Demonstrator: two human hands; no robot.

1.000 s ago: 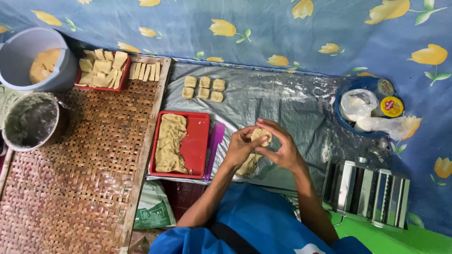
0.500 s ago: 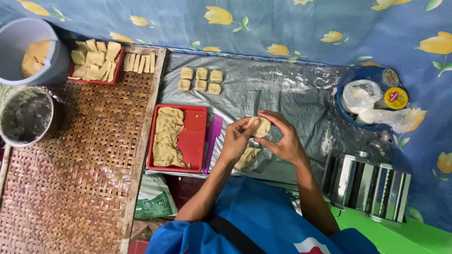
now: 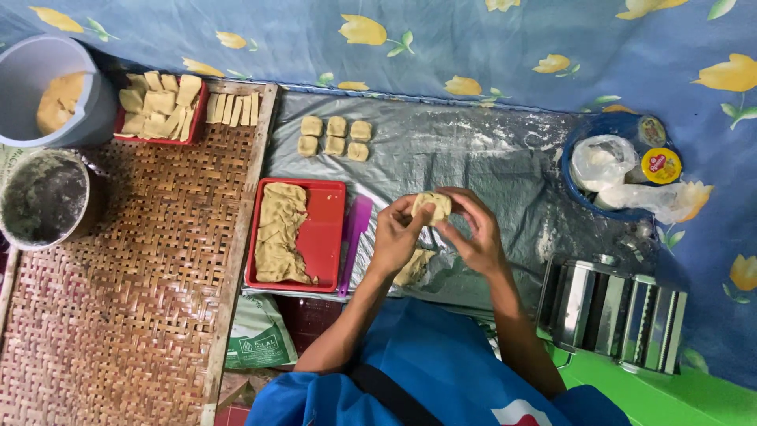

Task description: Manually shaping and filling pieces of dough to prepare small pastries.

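Both hands, left hand (image 3: pixel 398 235) and right hand (image 3: pixel 471 237), are closing their grip around a pale round dough lump (image 3: pixel 432 207), shaping it; judging next, setting it down calls for a gentle release.

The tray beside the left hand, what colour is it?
The tray is red, with tan dough on it; the head view shows it.
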